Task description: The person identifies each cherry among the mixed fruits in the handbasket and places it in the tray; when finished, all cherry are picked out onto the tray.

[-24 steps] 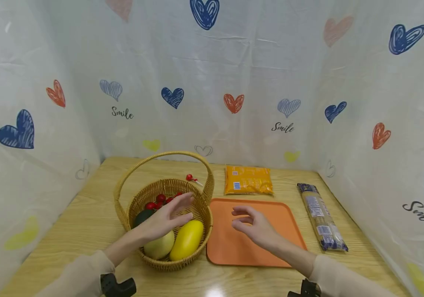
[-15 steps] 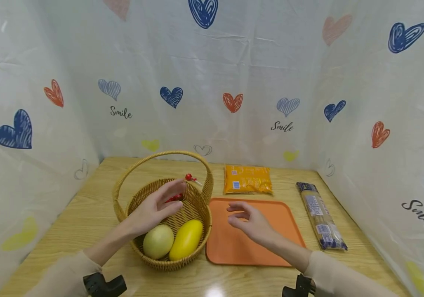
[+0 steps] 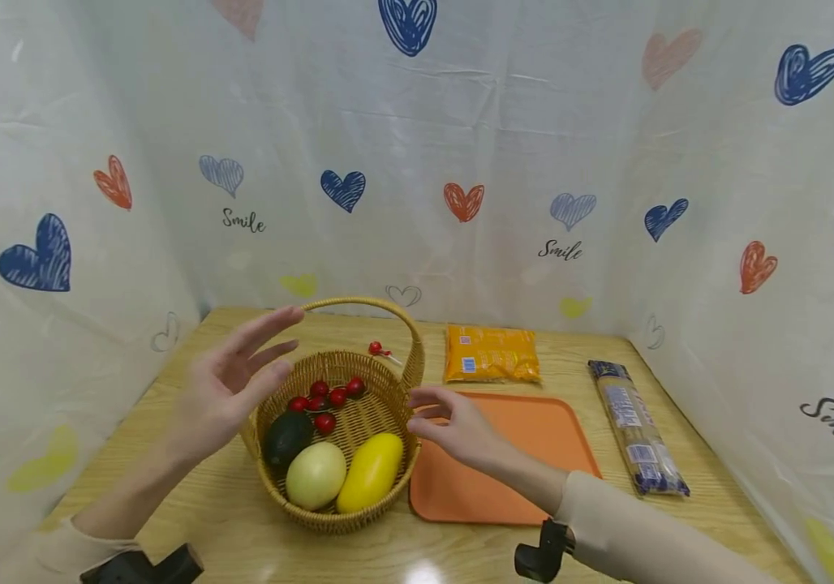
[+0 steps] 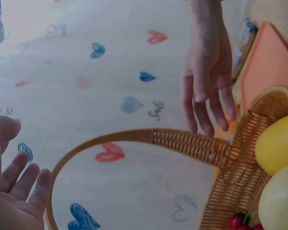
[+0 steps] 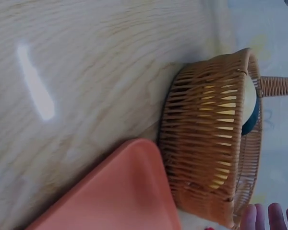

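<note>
A wicker basket (image 3: 329, 524) with a tall arched handle (image 3: 358, 301) stands at the middle left of the table. Inside lie a yellow mango (image 3: 371, 472), a pale round fruit (image 3: 316, 476), a dark green avocado (image 3: 289, 440) and several red cherries (image 3: 337, 397). My left hand (image 3: 223, 393) is raised at the basket's left, fingers apart, hiding the left part of the handle in the head view. At the right rim, near the handle's foot, is my right hand (image 3: 461, 426), fingers loosely bent. Whether its fingertips touch the basket, I cannot tell. Neither hand holds anything.
Right of the basket lies an orange tray (image 3: 534, 438), partly under my right forearm. An orange packet (image 3: 492, 354) is behind it, and a long clear-and-blue packet (image 3: 638, 430) lies farther right. A red lollipop (image 3: 376, 348) sits behind the basket. Curtains enclose the table.
My left hand has moved from over the basket out to the left and up, uncovering the avocado and cherries. My right hand has shifted left from above the tray to the basket's rim.
</note>
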Demonstrator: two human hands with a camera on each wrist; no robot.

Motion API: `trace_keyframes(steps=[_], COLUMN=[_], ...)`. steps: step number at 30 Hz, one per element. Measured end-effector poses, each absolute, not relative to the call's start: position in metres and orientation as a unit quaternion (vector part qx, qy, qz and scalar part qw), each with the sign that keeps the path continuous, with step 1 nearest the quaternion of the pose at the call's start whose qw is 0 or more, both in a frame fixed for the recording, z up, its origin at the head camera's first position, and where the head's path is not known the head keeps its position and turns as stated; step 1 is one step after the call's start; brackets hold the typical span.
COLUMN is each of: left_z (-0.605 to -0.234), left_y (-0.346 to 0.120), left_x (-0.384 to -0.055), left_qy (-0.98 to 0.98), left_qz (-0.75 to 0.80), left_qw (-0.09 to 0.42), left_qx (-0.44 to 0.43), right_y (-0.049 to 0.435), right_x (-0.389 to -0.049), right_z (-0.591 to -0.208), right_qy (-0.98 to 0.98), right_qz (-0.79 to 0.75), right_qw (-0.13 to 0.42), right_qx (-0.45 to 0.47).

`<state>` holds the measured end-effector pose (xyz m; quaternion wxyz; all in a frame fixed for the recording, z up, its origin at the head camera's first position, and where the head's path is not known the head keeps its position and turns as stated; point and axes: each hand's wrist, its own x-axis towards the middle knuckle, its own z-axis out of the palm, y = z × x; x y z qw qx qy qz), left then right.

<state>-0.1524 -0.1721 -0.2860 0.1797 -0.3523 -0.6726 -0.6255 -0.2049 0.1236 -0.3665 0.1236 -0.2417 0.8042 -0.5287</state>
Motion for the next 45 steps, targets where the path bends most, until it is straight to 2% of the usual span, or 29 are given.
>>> trace_keyframes(steps=[4,9,11,13,17,20,37,45], left_z=[-0.288,-0.3,-0.306,-0.311,-0.321,-0.326,-0.33,-0.33], left_y=[-0.186,-0.206,-0.213,-0.22,-0.231,-0.234,-0.229,-0.228], left_x=[-0.16,-0.174,-0.179,-0.181,-0.181,-0.182,-0.186,-0.184], left_qy=[-0.623,-0.606,-0.6,-0.598,-0.613,-0.631,-0.626,-0.626], left_qz=[-0.669,-0.714,-0.734,-0.752,-0.761,-0.75,-0.754,-0.757], left_qw=[0.229,0.276,0.263,0.228,0.144,0.12,0.111,0.098], left_qx=[-0.335,-0.218,-0.179,-0.158,-0.157,-0.159,-0.164,-0.16], right_y=[0.104,0.082,0.074,0.065,0.051,0.042,0.02,0.018], right_x=[-0.216,-0.232,-0.238,-0.243,-0.249,-0.251,-0.261,-0.261], right_z=[-0.367,-0.368,-0.369,-0.369,-0.371,-0.373,-0.39,-0.394], right_qy=[0.798,0.797,0.788,0.775,0.743,0.729,0.731,0.736], right_qz=[-0.533,-0.543,-0.56,-0.582,-0.622,-0.639,-0.645,-0.642], right_qw=[0.12,0.123,0.133,0.147,0.183,0.204,0.223,0.216], right_qx=[-0.255,-0.232,-0.216,-0.2,-0.166,-0.139,-0.008,0.005])
